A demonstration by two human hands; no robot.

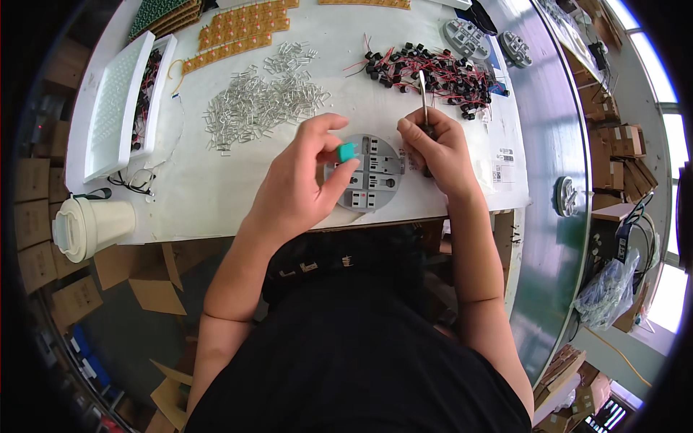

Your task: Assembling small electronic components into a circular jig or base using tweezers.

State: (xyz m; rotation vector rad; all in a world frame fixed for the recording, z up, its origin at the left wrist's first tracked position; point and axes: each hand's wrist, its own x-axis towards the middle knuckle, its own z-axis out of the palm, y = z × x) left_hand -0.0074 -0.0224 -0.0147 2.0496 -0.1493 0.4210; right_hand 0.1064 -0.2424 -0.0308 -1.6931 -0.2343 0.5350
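Observation:
My left hand [299,169] has a small teal-green block [346,152] between its curved fingers and thumb. The block hangs over the left edge of a round grey fixture [393,164], which has rectangular slots and small parts in it. My right hand [442,148] is closed to the right of the fixture. From its grip a slim metal tool [424,90] with a dark handle points away from me; its exact kind I cannot make out. Beyond that hand lies a heap of small black round components [426,66] with red wires.
Loose shiny metal U-shaped pins [263,105] are piled left of centre. Orange circuit-board strips [242,32] lie at the back left. A white foam box [115,108] and a lidded cup [90,225] stand at the left edge. More round fixtures [468,37] sit at the right.

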